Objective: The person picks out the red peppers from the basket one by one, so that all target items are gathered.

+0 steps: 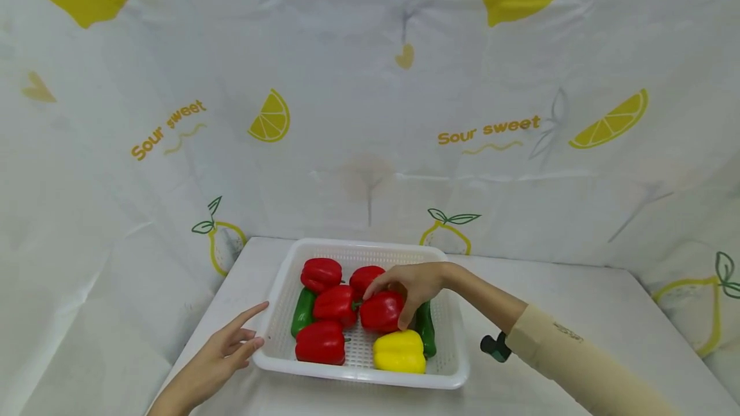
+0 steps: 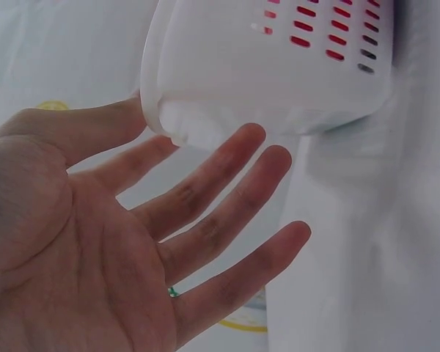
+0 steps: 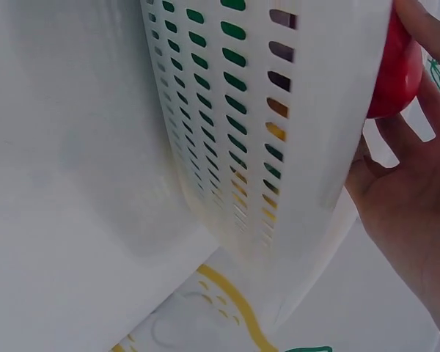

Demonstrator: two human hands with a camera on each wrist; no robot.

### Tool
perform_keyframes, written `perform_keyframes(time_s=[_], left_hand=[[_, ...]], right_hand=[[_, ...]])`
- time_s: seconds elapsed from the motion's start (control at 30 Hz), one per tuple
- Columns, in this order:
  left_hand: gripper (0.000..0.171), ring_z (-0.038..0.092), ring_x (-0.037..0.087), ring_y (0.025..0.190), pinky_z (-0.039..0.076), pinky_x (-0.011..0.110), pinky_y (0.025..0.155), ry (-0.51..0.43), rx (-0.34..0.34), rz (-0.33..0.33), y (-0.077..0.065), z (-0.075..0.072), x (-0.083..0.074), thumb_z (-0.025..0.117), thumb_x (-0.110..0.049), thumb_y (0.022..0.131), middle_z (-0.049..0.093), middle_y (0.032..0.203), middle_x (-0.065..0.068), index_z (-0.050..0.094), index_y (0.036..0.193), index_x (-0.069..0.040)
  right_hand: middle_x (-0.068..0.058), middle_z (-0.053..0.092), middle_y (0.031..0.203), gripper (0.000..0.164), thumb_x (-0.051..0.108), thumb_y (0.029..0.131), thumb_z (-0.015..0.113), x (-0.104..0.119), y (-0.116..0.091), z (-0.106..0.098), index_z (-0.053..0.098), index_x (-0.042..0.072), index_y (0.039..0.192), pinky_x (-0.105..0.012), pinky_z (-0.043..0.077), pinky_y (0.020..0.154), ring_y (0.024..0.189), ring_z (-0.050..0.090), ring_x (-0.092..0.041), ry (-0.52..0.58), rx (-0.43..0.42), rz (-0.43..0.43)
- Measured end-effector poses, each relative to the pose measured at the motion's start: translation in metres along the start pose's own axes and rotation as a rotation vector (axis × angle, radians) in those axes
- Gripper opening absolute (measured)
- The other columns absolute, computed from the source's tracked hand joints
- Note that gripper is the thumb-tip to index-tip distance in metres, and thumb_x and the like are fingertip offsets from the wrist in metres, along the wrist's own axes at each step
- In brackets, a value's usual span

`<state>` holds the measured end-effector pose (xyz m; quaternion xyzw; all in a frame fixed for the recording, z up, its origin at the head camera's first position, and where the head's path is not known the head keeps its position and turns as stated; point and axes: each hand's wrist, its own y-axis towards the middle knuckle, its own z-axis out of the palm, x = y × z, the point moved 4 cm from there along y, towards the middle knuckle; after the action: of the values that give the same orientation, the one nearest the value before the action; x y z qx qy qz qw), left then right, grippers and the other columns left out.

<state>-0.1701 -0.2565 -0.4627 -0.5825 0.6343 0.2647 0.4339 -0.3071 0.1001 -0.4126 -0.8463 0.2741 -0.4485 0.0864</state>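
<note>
My right hand (image 1: pixel 417 284) reaches into the white plastic basket (image 1: pixel 355 374), thumb and fingers round a red bell pepper (image 1: pixel 380 312). In the right wrist view that red bell pepper (image 3: pixel 400 73) shows above the basket's side, between the thumb and fingers. At the basket's left rim is my left hand (image 1: pixel 222 352), fingers spread and nearly straight, fingertips right at the edge. The left wrist view shows the palm and long fingers of this hand (image 2: pixel 125 227) beside the basket corner (image 2: pixel 205 95), holding nothing.
Several other red bell peppers (image 1: pixel 320 343), a yellow bell pepper (image 1: pixel 399 352) and green peppers (image 1: pixel 303 313) lie in the basket. It stands on a white table (image 1: pixel 537 313), before a lemon-printed sheet (image 1: pixel 358 114) hanging behind. A dark object (image 1: pixel 496 346) sits by the right forearm.
</note>
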Motion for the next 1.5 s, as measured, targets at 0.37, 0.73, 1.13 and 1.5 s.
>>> perform_keyframes(time_s=[0.37,0.73,1.13,1.5], left_hand=[[0.069,0.071,0.028,0.113,0.067,0.053,0.09,-0.025,-0.005,-0.024,0.002,0.0,0.003,0.067,-0.029,0.109,0.071,0.124,0.017,0.036,0.169,-0.017],[0.069,0.07,0.03,0.115,0.067,0.054,0.09,-0.032,-0.012,-0.021,0.002,0.0,0.003,0.067,-0.027,0.109,0.07,0.127,0.018,0.036,0.17,-0.018],[0.07,0.071,0.029,0.113,0.067,0.055,0.09,-0.035,-0.016,-0.052,0.004,0.0,0.005,0.067,-0.03,0.108,0.071,0.128,0.018,0.036,0.17,-0.018],[0.07,0.071,0.03,0.117,0.067,0.056,0.091,-0.058,-0.024,-0.083,0.004,0.001,0.004,0.068,-0.033,0.107,0.07,0.133,0.019,0.037,0.169,-0.022]], right_hand=[[-0.002,0.061,0.154,0.07,0.017,0.086,0.089,0.013,-0.027,-0.016,0.063,0.024,0.15,-0.033,0.064,0.097,0.134,0.057,-0.023,0.023,-0.121,-0.072],[0.0,0.063,0.155,0.07,0.025,0.087,0.087,0.009,-0.069,-0.032,0.062,0.025,0.152,-0.041,0.056,0.107,0.135,0.059,-0.025,0.026,-0.281,-0.126],[-0.021,0.056,0.155,0.071,0.015,0.093,0.081,0.002,-0.106,-0.029,0.051,0.009,0.157,-0.036,0.064,0.101,0.131,0.065,-0.029,0.179,-0.388,-0.237],[0.007,0.06,0.151,0.071,0.007,0.097,0.071,-0.016,-0.136,-0.025,0.042,0.002,0.161,-0.04,0.067,0.094,0.131,0.063,-0.013,0.261,-0.523,-0.318]])
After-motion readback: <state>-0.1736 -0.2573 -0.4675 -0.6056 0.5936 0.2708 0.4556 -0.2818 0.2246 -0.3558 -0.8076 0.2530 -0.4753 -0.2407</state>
